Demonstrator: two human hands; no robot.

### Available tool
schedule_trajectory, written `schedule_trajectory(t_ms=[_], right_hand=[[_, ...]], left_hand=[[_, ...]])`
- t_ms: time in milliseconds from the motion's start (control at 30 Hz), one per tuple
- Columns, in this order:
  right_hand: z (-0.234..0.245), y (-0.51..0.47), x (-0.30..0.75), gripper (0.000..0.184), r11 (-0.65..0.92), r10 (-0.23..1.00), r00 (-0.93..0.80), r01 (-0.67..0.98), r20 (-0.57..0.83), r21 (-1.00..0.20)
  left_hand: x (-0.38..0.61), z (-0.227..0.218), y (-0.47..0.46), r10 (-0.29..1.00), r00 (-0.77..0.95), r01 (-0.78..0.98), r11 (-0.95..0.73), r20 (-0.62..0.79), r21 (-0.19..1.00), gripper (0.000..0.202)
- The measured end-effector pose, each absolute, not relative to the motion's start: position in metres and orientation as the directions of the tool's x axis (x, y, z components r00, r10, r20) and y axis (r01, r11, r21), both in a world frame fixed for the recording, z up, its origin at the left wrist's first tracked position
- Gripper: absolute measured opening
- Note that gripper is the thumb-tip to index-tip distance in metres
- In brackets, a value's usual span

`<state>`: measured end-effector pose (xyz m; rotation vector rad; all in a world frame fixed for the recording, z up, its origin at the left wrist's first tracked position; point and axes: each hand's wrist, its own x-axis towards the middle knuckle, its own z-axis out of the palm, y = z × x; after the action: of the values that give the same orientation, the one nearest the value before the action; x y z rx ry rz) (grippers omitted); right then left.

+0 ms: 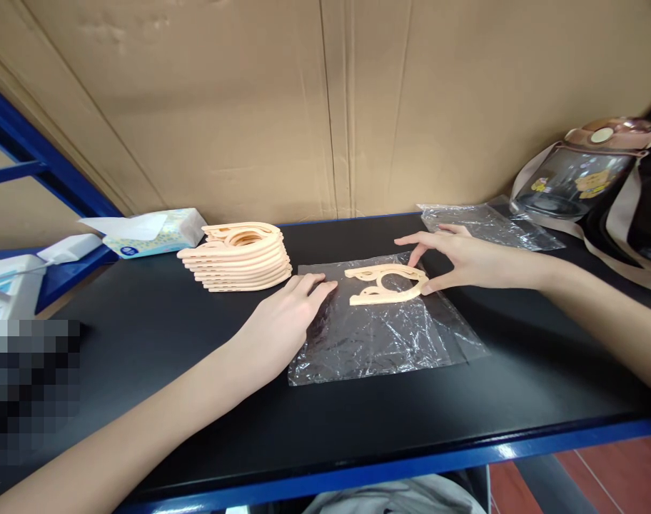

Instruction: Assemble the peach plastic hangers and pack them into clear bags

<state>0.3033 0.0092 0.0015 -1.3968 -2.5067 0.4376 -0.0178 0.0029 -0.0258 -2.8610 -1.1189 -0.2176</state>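
Observation:
A clear plastic bag (379, 335) lies flat on the black table (159, 343). My left hand (288, 318) rests on the bag's left edge with its fingers stretched flat. On top of the bag lies a peach-coloured curved plastic piece (385, 284). My right hand (459, 257) pinches that piece at its right end between thumb and fingers, the other fingers spread. A stack of several like pieces (240, 255) stands to the left of the bag.
More clear bags (486, 225) lie at the back right. A water bottle (587, 171) in a strapped pouch lies at the far right. A tissue pack (154, 232) and a white box sit at the left. Cardboard lines the back wall.

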Motion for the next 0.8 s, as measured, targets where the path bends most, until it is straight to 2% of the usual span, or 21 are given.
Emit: schedule_trajectory(t_ms=[167, 333, 400, 600, 800], right_hand=[[-0.014, 0.007, 0.284, 0.072, 0.493, 0.867, -0.471, 0.755, 0.165, -0.434], [-0.023, 0.004, 0.275, 0.067, 0.506, 0.855, -0.417, 0.802, 0.308, -0.317], [-0.022, 0.004, 0.275, 0.061, 0.502, 0.858, -0.412, 0.797, 0.306, -0.336], [-0.017, 0.004, 0.275, 0.055, 0.487, 0.872, -0.426, 0.710, 0.242, -0.509], [-0.022, 0.003, 0.271, 0.052, 0.521, 0.852, -0.449, 0.678, 0.270, -0.518]], left_hand=[[-0.013, -0.021, 0.001, 0.685, 0.721, 0.689, -0.725, 0.104, -0.006, 0.073], [-0.012, -0.018, -0.001, 0.679, 0.727, 0.684, -0.729, 0.102, -0.027, 0.074], [-0.012, -0.019, -0.001, 0.678, 0.727, 0.684, -0.729, 0.107, -0.035, 0.074], [-0.013, -0.021, 0.000, 0.665, 0.736, 0.673, -0.738, 0.125, -0.039, 0.070], [-0.011, -0.015, 0.001, 0.655, 0.739, 0.661, -0.750, 0.154, 0.017, 0.052]])
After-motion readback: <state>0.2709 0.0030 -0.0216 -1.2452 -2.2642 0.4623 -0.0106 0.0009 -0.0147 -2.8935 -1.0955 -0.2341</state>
